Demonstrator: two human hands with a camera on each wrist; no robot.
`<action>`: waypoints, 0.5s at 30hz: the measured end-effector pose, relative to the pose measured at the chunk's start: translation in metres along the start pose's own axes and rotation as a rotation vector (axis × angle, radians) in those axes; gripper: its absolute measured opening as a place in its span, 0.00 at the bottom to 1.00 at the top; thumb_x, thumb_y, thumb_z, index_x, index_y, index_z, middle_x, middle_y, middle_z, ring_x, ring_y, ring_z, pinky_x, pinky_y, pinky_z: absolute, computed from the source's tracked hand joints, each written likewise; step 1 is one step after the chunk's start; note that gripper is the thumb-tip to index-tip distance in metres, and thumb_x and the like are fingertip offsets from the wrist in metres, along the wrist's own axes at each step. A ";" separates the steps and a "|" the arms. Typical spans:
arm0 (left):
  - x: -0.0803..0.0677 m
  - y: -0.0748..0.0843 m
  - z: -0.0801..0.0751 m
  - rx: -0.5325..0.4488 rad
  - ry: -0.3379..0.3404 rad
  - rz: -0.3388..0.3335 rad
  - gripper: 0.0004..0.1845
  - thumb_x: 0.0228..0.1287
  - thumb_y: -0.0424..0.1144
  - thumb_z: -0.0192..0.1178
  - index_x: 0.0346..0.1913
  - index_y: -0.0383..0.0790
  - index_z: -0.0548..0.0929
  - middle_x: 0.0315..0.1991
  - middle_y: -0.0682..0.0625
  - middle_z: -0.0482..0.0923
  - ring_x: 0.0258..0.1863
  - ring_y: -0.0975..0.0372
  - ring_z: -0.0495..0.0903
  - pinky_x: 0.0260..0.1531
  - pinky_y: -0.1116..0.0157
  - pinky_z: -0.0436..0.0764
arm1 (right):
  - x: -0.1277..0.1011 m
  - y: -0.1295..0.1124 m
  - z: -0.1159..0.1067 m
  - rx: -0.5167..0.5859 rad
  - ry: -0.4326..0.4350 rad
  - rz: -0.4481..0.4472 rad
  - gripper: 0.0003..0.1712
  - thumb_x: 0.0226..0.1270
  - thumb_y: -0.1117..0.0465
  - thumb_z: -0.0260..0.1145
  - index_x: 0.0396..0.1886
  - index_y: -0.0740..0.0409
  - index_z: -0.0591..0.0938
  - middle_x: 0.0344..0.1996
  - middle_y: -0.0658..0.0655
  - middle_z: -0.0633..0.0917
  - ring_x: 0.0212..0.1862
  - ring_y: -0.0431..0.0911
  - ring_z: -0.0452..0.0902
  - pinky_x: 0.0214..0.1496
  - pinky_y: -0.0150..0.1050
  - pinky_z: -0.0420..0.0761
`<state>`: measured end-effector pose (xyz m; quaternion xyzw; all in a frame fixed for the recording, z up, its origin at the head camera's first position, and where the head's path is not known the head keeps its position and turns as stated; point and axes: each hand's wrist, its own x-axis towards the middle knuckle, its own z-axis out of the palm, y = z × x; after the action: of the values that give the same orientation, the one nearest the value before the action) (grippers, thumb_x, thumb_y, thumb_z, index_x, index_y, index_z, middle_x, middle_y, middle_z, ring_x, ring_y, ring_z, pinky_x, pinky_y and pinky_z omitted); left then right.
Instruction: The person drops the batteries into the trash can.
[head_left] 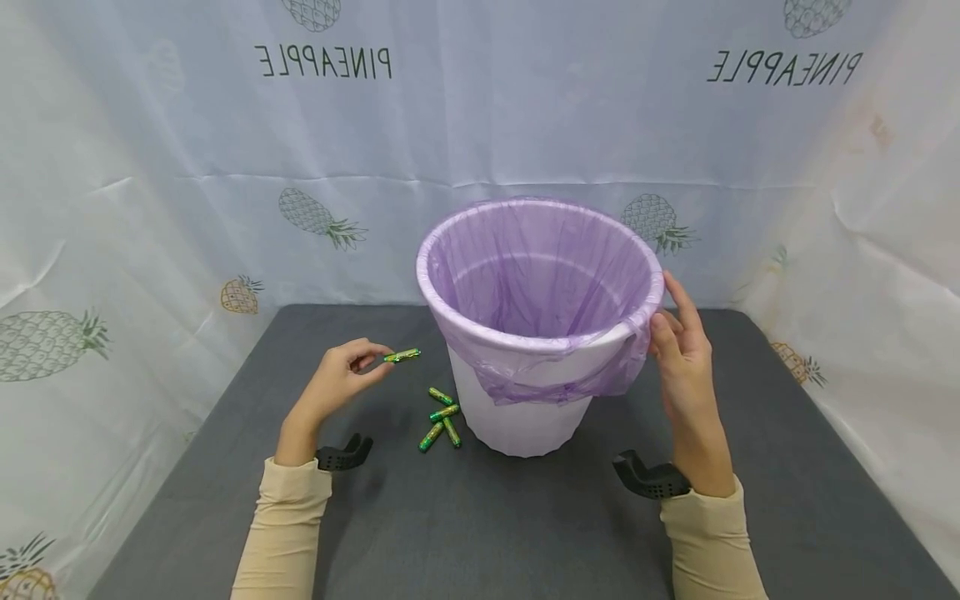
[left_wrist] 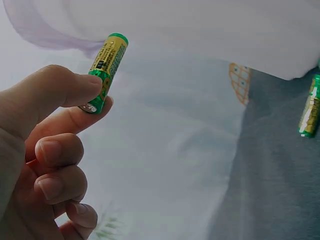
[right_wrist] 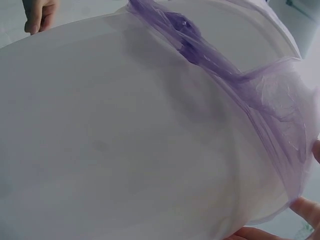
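Four batteries (head_left: 441, 423) lie lower centre beside the bin (head_left: 525, 417). Left hand (head_left: 341, 379) pinches a battery (head_left: 402, 356); right hand (head_left: 682, 358), fingers apparently straight, touches the bin's rim.

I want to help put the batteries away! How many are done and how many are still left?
None show inside the purple-lined bin yet; what shows of its inside looks empty. The left hand pinches one battery beside the bin, and the right hand steadies the rim. Four more batteries lie on the grey table.
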<state>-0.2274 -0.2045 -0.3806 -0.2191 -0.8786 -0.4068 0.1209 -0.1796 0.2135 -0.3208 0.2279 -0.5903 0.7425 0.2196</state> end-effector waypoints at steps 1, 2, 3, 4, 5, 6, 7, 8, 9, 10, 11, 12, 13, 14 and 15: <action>0.001 0.002 -0.002 0.007 0.005 0.009 0.07 0.59 0.30 0.66 0.40 0.35 0.86 0.23 0.47 0.65 0.23 0.72 0.59 0.25 0.73 0.61 | 0.000 0.000 0.000 -0.001 0.000 0.001 0.30 0.74 0.66 0.53 0.74 0.55 0.62 0.41 0.43 0.86 0.39 0.33 0.78 0.43 0.25 0.77; 0.002 0.004 -0.003 0.014 0.010 0.018 0.07 0.58 0.30 0.66 0.40 0.35 0.86 0.23 0.46 0.65 0.23 0.72 0.59 0.25 0.73 0.61 | 0.000 0.000 0.000 -0.001 -0.001 0.001 0.30 0.74 0.66 0.52 0.74 0.55 0.61 0.41 0.44 0.86 0.39 0.33 0.78 0.43 0.25 0.77; 0.004 0.006 -0.005 0.022 0.015 0.028 0.06 0.58 0.30 0.66 0.40 0.36 0.86 0.23 0.46 0.65 0.23 0.71 0.59 0.25 0.72 0.61 | 0.000 0.000 0.000 -0.002 0.000 0.002 0.30 0.74 0.66 0.52 0.74 0.55 0.61 0.41 0.43 0.86 0.39 0.32 0.78 0.43 0.25 0.77; 0.005 0.008 -0.007 0.027 0.019 0.035 0.06 0.59 0.30 0.66 0.39 0.36 0.86 0.23 0.46 0.64 0.23 0.71 0.59 0.25 0.72 0.61 | 0.000 -0.001 0.000 -0.003 0.000 0.003 0.30 0.74 0.66 0.52 0.74 0.55 0.61 0.41 0.43 0.86 0.39 0.32 0.78 0.43 0.25 0.77; 0.006 0.009 -0.008 0.031 0.025 0.044 0.06 0.59 0.30 0.65 0.39 0.37 0.86 0.23 0.47 0.64 0.23 0.71 0.59 0.25 0.72 0.61 | 0.000 -0.001 -0.001 -0.006 0.000 0.004 0.30 0.74 0.66 0.52 0.74 0.55 0.61 0.41 0.43 0.86 0.39 0.32 0.78 0.43 0.25 0.77; 0.007 0.012 -0.010 0.031 0.030 0.052 0.06 0.60 0.30 0.65 0.39 0.37 0.86 0.23 0.48 0.63 0.23 0.71 0.59 0.25 0.72 0.61 | 0.000 -0.001 -0.001 -0.008 0.001 0.006 0.30 0.74 0.66 0.52 0.74 0.55 0.61 0.41 0.43 0.86 0.39 0.32 0.78 0.43 0.25 0.77; 0.008 0.014 -0.011 0.030 0.036 0.063 0.06 0.60 0.30 0.65 0.40 0.37 0.85 0.23 0.48 0.63 0.23 0.71 0.58 0.25 0.71 0.61 | -0.001 -0.001 -0.001 -0.008 0.001 0.007 0.30 0.74 0.66 0.52 0.74 0.55 0.61 0.41 0.43 0.86 0.39 0.32 0.78 0.43 0.24 0.77; 0.009 0.016 -0.013 0.031 0.043 0.074 0.05 0.60 0.30 0.64 0.40 0.38 0.85 0.23 0.49 0.63 0.23 0.70 0.58 0.25 0.71 0.61 | -0.001 -0.001 -0.001 -0.009 0.001 0.007 0.30 0.74 0.66 0.52 0.74 0.55 0.61 0.42 0.43 0.86 0.40 0.32 0.78 0.43 0.25 0.77; 0.011 0.019 -0.014 0.033 0.052 0.086 0.05 0.61 0.30 0.64 0.40 0.38 0.85 0.23 0.50 0.62 0.23 0.70 0.59 0.25 0.71 0.62 | -0.001 -0.001 -0.001 -0.009 0.002 0.008 0.30 0.74 0.66 0.52 0.74 0.55 0.61 0.42 0.43 0.86 0.40 0.32 0.78 0.43 0.24 0.77; 0.012 0.022 -0.016 0.035 0.061 0.099 0.05 0.61 0.30 0.64 0.40 0.38 0.85 0.23 0.51 0.62 0.23 0.69 0.59 0.26 0.71 0.62 | -0.001 -0.001 -0.001 -0.007 0.002 0.007 0.30 0.74 0.66 0.52 0.74 0.55 0.61 0.42 0.43 0.86 0.40 0.32 0.78 0.44 0.25 0.77; 0.013 0.024 -0.017 0.037 0.071 0.113 0.05 0.61 0.30 0.64 0.40 0.39 0.85 0.23 0.51 0.62 0.23 0.68 0.59 0.26 0.71 0.62 | -0.001 -0.001 -0.001 -0.006 0.001 0.007 0.30 0.74 0.66 0.52 0.74 0.55 0.61 0.42 0.43 0.86 0.40 0.32 0.78 0.44 0.25 0.77; 0.014 0.027 -0.018 0.040 0.080 0.126 0.06 0.61 0.30 0.64 0.40 0.39 0.85 0.23 0.51 0.62 0.23 0.68 0.59 0.26 0.70 0.62 | 0.000 -0.001 -0.001 -0.003 0.000 0.005 0.30 0.74 0.66 0.52 0.74 0.55 0.61 0.42 0.43 0.86 0.40 0.32 0.78 0.44 0.25 0.77; 0.015 0.029 -0.019 0.043 0.091 0.138 0.06 0.61 0.30 0.64 0.40 0.38 0.84 0.23 0.51 0.62 0.23 0.66 0.59 0.26 0.71 0.62 | 0.000 -0.001 -0.001 -0.001 -0.001 0.003 0.30 0.74 0.66 0.52 0.74 0.55 0.61 0.42 0.43 0.86 0.39 0.32 0.78 0.43 0.24 0.76; 0.016 0.032 -0.020 0.048 0.103 0.150 0.06 0.61 0.29 0.63 0.40 0.38 0.84 0.23 0.51 0.62 0.23 0.65 0.60 0.26 0.71 0.62 | 0.000 -0.001 -0.001 0.001 -0.002 0.002 0.30 0.74 0.66 0.52 0.74 0.55 0.61 0.41 0.43 0.86 0.39 0.32 0.78 0.43 0.24 0.76; 0.017 0.034 -0.021 0.049 0.114 0.161 0.06 0.61 0.29 0.63 0.40 0.38 0.84 0.23 0.52 0.62 0.23 0.64 0.60 0.26 0.71 0.62 | -0.001 -0.001 -0.001 0.003 -0.004 0.000 0.30 0.74 0.67 0.52 0.74 0.55 0.61 0.41 0.43 0.86 0.39 0.32 0.78 0.43 0.24 0.76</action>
<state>-0.2247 -0.1963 -0.3379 -0.2626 -0.8596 -0.3857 0.2083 -0.1789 0.2141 -0.3208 0.2296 -0.5895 0.7430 0.2183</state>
